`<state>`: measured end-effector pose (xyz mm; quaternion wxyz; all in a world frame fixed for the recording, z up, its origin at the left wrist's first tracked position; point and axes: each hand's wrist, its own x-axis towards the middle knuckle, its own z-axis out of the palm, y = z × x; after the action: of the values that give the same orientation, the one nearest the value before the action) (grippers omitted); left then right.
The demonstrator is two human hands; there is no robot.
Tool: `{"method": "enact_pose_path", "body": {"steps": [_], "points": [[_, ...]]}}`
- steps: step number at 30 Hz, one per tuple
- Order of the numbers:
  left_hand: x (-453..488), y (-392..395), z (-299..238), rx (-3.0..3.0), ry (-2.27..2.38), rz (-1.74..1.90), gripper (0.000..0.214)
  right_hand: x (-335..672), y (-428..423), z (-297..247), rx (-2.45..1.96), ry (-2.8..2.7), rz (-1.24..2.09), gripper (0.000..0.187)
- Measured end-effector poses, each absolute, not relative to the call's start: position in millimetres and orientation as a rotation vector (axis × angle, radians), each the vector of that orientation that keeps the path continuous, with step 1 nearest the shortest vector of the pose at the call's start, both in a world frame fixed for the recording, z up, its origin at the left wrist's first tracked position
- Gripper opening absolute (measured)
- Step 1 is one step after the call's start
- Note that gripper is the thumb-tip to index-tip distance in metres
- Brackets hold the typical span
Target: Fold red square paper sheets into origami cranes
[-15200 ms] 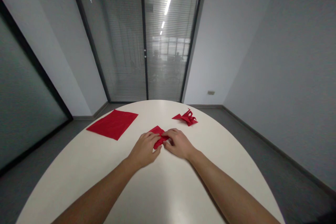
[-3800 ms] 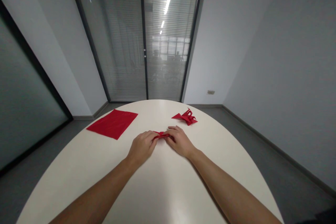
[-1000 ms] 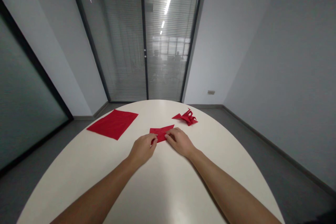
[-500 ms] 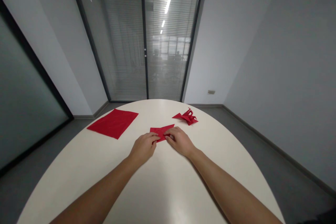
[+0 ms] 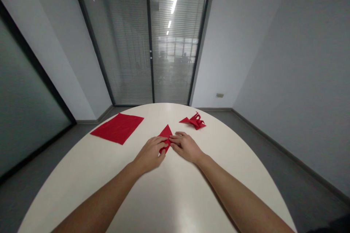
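Note:
A small piece of folded red paper [image 5: 165, 132] lies on the white round table [image 5: 169, 196], with a pointed tip aimed away from me. My left hand [image 5: 150, 152] presses its fingertips on the paper's near left part. My right hand [image 5: 185, 146] pinches the near right part, fingers meeting the left hand's. Both hands cover the paper's near half.
A flat stack of red paper sheets [image 5: 117, 128] lies at the table's far left. A finished red folded paper figure [image 5: 193, 121] sits at the far right. Glass doors with blinds [image 5: 149, 40] stand beyond the table.
The paper lay as a flat wide strip half a second ago; now it shows a triangular point away from me. Both hands stayed on it, fingers drawn closer together.

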<state>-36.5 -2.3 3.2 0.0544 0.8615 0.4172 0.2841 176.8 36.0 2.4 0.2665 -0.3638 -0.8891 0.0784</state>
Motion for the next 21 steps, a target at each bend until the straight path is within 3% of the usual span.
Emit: {"method": "enact_pose_path", "body": {"steps": [7,13,21], "points": [[-38.5,-3.6,2.8,2.592,1.244,0.805,0.036,175.9,33.0,3.5,-1.087,-2.363,0.183,0.029],[-37.7,-3.5,3.1,2.595,1.258,0.823,0.033,173.7,29.1,6.0,-1.109,-2.318,0.198,0.040],[-39.3,-3.1,3.0,2.603,1.220,0.822,0.033,172.3,31.7,5.6,-1.156,-2.259,0.275,0.028]]}}
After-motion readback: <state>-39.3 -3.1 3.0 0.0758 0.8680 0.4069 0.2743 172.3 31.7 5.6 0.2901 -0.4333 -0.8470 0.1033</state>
